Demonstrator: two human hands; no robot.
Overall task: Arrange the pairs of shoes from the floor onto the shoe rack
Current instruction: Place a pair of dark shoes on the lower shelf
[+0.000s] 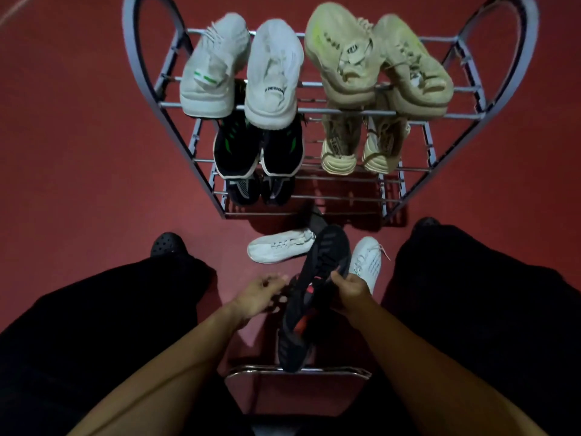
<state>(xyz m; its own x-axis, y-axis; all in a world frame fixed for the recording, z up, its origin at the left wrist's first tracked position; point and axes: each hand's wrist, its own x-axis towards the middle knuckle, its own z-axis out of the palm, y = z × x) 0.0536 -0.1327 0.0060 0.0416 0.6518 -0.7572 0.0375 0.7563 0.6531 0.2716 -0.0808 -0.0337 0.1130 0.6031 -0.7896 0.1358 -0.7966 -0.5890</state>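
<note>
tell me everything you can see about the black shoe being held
The black shoe is a dark sneaker with ribbed stripes across its upper and red accents near the middle. It looks like knit or mesh fabric, though the dim light hides detail. It is held off the red floor, angled with one end toward the shoe rack. The right hand grips its side; the left hand is at its laces.

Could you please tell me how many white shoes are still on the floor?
2: one white shoe lies left of the held dark shoe, another right of it, partly hidden.
</note>
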